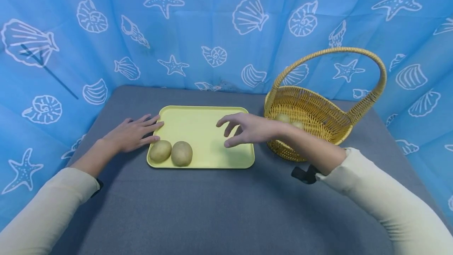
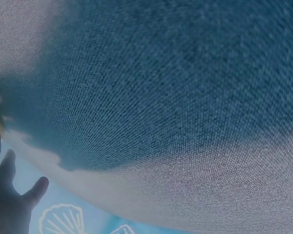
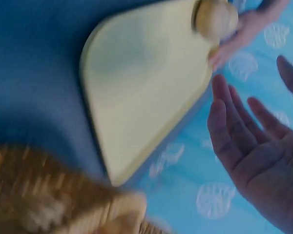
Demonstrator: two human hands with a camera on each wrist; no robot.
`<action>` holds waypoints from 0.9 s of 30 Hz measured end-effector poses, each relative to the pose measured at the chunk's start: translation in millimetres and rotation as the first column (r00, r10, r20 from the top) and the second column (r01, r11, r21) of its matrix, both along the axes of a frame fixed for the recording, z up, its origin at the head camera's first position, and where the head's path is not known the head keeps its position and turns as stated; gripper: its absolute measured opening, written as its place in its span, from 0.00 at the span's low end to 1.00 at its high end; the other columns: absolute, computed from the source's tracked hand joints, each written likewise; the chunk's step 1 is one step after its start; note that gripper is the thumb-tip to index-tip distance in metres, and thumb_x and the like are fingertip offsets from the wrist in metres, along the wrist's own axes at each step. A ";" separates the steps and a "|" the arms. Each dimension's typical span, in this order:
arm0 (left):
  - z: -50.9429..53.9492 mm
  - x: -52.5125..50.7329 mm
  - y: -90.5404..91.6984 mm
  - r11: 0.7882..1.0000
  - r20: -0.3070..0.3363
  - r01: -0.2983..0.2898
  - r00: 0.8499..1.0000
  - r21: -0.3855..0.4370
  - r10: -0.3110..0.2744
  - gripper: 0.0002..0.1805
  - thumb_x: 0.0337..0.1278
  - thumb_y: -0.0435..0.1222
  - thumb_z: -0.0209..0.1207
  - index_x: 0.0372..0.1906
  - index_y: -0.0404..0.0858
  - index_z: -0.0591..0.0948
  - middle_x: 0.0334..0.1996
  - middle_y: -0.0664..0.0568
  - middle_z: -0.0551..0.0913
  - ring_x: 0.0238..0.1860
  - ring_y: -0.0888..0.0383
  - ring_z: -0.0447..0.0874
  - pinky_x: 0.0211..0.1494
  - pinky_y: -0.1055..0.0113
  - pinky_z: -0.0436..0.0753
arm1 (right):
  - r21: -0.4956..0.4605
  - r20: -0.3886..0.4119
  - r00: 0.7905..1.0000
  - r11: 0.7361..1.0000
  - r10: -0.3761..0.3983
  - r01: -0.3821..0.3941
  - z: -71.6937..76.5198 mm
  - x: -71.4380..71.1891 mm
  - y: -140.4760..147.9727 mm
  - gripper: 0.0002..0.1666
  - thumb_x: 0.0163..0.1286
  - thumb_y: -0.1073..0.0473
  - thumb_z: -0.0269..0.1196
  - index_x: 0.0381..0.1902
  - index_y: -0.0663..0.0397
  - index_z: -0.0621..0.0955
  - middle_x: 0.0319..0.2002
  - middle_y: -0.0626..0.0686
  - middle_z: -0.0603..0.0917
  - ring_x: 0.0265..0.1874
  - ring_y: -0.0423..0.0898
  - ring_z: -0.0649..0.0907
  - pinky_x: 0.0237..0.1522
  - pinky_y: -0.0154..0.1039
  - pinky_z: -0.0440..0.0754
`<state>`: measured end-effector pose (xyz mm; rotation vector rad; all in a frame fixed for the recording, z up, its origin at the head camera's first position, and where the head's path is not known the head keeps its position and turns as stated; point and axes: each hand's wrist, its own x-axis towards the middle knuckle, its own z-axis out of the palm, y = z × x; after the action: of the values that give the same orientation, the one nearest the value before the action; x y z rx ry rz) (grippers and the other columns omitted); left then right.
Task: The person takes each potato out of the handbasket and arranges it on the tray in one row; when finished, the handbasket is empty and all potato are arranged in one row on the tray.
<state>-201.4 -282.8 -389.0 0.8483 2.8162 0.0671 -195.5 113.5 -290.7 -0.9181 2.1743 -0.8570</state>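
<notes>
A pale yellow tray [image 1: 201,129] lies on the grey cloth, with two round, tan-brown potatoes [image 1: 182,153] side by side in its near left corner. My left hand [image 1: 132,133] rests at the tray's left edge, fingers spread and fairly straight, fingertips on the rim. Over the right part of the tray hovers my right hand [image 1: 247,128], its fingers loosely bent and holding nothing. The right wrist view also has this right hand [image 3: 259,146] empty, apart from the tray. At the right stands a wicker basket [image 1: 311,105] with potatoes [image 1: 283,118] inside, partly hidden by my right forearm.
The basket's tall arched handle [image 1: 329,50] rises above it. A blue curtain [image 1: 212,30] with white shells and starfish hangs behind and around the table. Grey cloth [image 1: 212,207] covers the table in front of the tray.
</notes>
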 end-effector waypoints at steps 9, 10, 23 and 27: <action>-2.6 -2.0 -1.8 1.000 0.011 -0.003 1.000 0.007 0.003 0.36 0.75 0.58 0.45 0.78 0.44 0.60 0.78 0.43 0.54 0.77 0.38 0.49 0.66 0.27 0.57 | 0.067 -0.040 0.998 0.997 -0.038 0.040 25.5 -16.4 82.0 0.38 0.65 0.54 0.71 0.68 0.59 0.71 0.53 0.57 0.81 0.53 0.52 0.83 0.56 0.48 0.80; -2.2 -1.8 -1.7 1.000 0.013 -0.004 1.000 0.009 0.004 0.36 0.75 0.58 0.45 0.78 0.44 0.60 0.78 0.43 0.54 0.77 0.39 0.49 0.66 0.28 0.56 | 0.078 -0.032 0.999 0.996 -0.041 0.043 27.0 -19.4 90.8 0.38 0.65 0.54 0.71 0.68 0.61 0.71 0.54 0.57 0.81 0.54 0.53 0.83 0.57 0.48 0.80; -1.9 -2.4 -2.2 1.000 0.011 0.004 1.000 -0.006 -0.004 0.36 0.75 0.57 0.45 0.78 0.43 0.61 0.78 0.43 0.54 0.77 0.38 0.48 0.66 0.28 0.57 | 0.148 0.269 0.953 0.984 -0.137 0.100 14.6 -62.8 163.6 0.45 0.68 0.60 0.66 0.76 0.64 0.57 0.73 0.67 0.63 0.72 0.64 0.63 0.70 0.56 0.63; -0.7 -2.0 -1.5 1.000 0.011 0.005 1.000 0.002 -0.005 0.35 0.75 0.57 0.45 0.78 0.44 0.61 0.78 0.43 0.54 0.77 0.38 0.48 0.66 0.27 0.57 | 0.186 0.286 0.942 0.975 -0.174 0.123 12.1 -70.3 177.4 0.46 0.70 0.59 0.65 0.77 0.64 0.55 0.75 0.65 0.60 0.74 0.64 0.60 0.71 0.60 0.58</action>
<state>-203.4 -284.3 -389.7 0.8533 2.8039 0.0729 -265.8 290.9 -278.7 -0.5081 2.0287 -0.8132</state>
